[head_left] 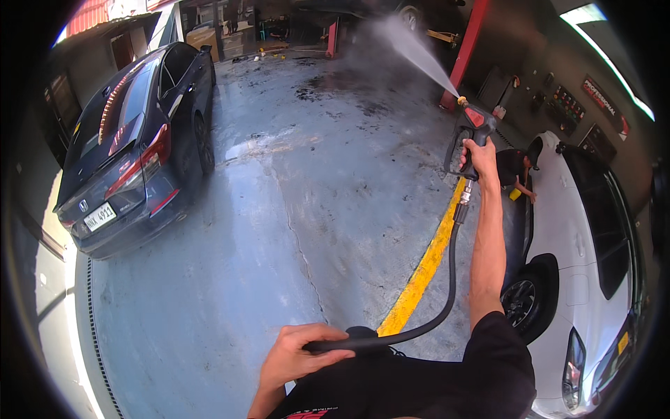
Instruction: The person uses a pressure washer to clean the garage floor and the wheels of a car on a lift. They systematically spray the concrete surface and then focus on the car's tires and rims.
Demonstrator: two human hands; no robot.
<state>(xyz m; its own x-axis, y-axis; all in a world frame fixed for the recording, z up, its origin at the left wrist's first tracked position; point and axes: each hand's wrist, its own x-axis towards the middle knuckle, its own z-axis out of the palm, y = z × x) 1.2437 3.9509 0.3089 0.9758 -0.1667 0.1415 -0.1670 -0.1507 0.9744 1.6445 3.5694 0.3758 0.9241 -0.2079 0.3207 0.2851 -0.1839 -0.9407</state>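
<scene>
My right hand is closed round the grip of a black and red pressure washer gun, held out ahead on the right. A white fan of water spray shoots from its brass nozzle toward the far left. From the bottom of the grip, past a metal coupling, a black hose curves down and back toward my body. Near my waist my left hand is wrapped round that hose, thumb and fingers on either side of it.
A dark sedan stands at the left. On the right is a white car, with another person bent beside it holding something yellow. A yellow floor stripe runs between. Red posts rise at the back; a drain grate edges the left.
</scene>
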